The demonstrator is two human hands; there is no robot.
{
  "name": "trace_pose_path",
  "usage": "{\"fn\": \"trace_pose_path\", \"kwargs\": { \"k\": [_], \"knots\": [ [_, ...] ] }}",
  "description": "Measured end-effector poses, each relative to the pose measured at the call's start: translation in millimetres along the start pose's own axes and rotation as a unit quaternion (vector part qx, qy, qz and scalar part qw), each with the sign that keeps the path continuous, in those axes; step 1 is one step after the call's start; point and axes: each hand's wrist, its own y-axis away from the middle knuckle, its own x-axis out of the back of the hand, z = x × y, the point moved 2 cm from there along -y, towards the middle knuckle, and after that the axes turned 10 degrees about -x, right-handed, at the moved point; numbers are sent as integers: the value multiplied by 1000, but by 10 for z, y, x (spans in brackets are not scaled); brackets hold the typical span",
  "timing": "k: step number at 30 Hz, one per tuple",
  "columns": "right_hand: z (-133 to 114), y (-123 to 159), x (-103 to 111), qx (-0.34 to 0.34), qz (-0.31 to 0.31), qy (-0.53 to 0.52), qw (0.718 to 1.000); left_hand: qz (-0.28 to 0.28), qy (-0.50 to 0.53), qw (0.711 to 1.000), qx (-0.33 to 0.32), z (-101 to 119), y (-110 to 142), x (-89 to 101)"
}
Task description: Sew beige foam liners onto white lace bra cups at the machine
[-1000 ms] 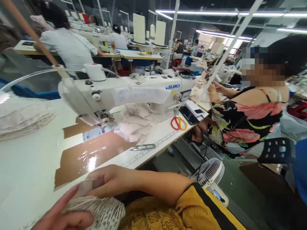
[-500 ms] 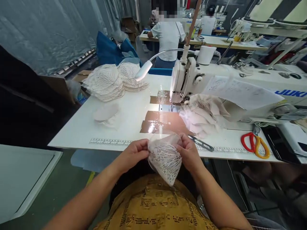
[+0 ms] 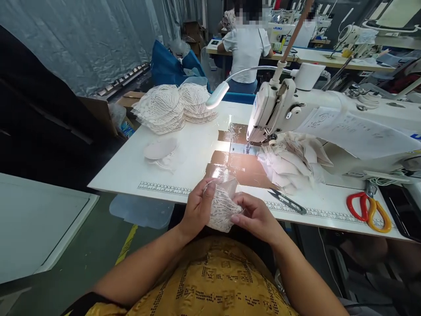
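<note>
Between my hands, just in front of the table edge, is a white lace bra cup piece (image 3: 222,211) with a plain sheer layer on top. My left hand (image 3: 200,207) grips its left side, thumb on top. On the right side, the fingers and thumb of my right hand (image 3: 255,215) pinch its edge. Beyond them stands a white sewing machine (image 3: 276,105), its lamp lighting the needle area. Crumpled beige fabric pieces (image 3: 292,162) lie beside the needle. Stacks of lace cups (image 3: 161,107) sit at the table's back left.
Thread snips (image 3: 287,202) and red-and-yellow-handled scissors (image 3: 368,208) lie along the front edge, near a dark phone (image 3: 403,210). Pale oval pieces (image 3: 161,149) rest on the left of the table (image 3: 121,171). A person in white (image 3: 245,52) sits ahead.
The lace piece has been turned and gathered, so its point no longer hangs down. My left hand has shifted right, its thumb now upright. The view has swung slightly left.
</note>
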Motion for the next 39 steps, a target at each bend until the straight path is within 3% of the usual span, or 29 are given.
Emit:
{"fn": "trace_pose_path", "kwargs": {
  "k": [7,12,15,18,23,25,29,32,36,39],
  "knots": [
    [-44,-27,15,11,94,-75,993,-101,-22,994,-29,29,14,28],
    [80,-4,25,-57,174,-129,975,-66,144,982,98,-88,9,123],
    [104,2,7,-77,201,-151,965,-135,222,957,129,-78,45,126],
    [67,-16,-17,-76,192,-148,967,-205,255,934,145,-18,122,89],
    [6,-21,1,-83,85,-150,981,-187,260,931,175,-10,144,147],
    [10,-3,47,-75,100,-173,977,-177,301,913,211,-69,134,202],
    [25,31,107,-40,197,-258,945,-111,432,856,263,-167,118,269],
    [9,16,43,-41,193,-285,938,-126,501,814,268,-126,130,188],
    [-19,-47,-74,-63,146,-258,953,-184,473,822,258,-47,199,-30],
    [-25,-97,-41,-93,154,-286,941,-190,441,827,292,-87,267,-102]
  ]
}}
